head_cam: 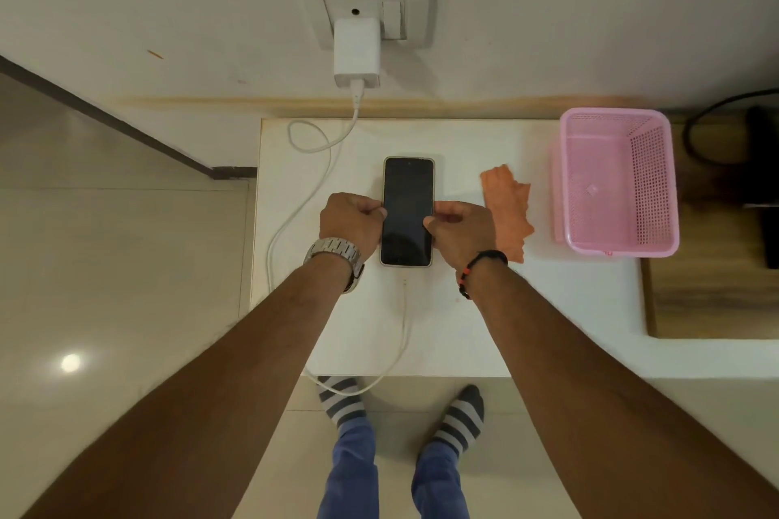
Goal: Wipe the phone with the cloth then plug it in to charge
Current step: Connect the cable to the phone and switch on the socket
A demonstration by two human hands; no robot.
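Note:
A dark-screened phone (pixel 408 181) lies flat, screen up, in the middle of the white table (pixel 463 329). My left hand (pixel 350 223) grips its left edge and my right hand (pixel 459 230) grips its right edge, fingers curled. An orange cloth (pixel 506 202) lies crumpled on the table just right of my right hand. A white charger (pixel 357 51) sits in the wall socket (pixel 366 4). Its white cable (pixel 295 215) loops down the table's left side, hangs over the front edge and comes back up to the phone's bottom end, where the plug is too small to judge.
A pink plastic basket (pixel 619 185) stands empty at the table's right end. Beyond it is a wooden surface (pixel 712 295) with dark objects and a black cord (pixel 708 131). My feet in striped socks (pixel 461 417) stand on the tiled floor below the table's front edge.

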